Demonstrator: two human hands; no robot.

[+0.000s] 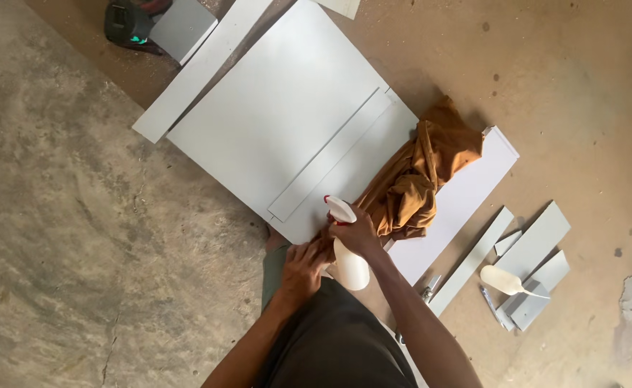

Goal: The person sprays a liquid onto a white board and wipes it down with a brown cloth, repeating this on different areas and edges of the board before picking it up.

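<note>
A white spray bottle (349, 267) with a red-tipped trigger head is gripped around its neck by my right hand (359, 233), nozzle pointing toward the large pale grey board (280, 115) on the floor. My left hand (303, 267) rests against the bottle's lower side, fingers curled on it. A crumpled brown cloth (420, 176) lies on the board's right edge, just beyond my right hand. A narrow grey strip (330, 154) lies diagonally on the board.
A long grey plank (201, 68) lies beside the board's left edge. A dark power tool (129, 21) sits at the top left. Several small grey offcuts (535, 251), a cream glue bottle (506, 282) and a pen lie on the concrete floor at right.
</note>
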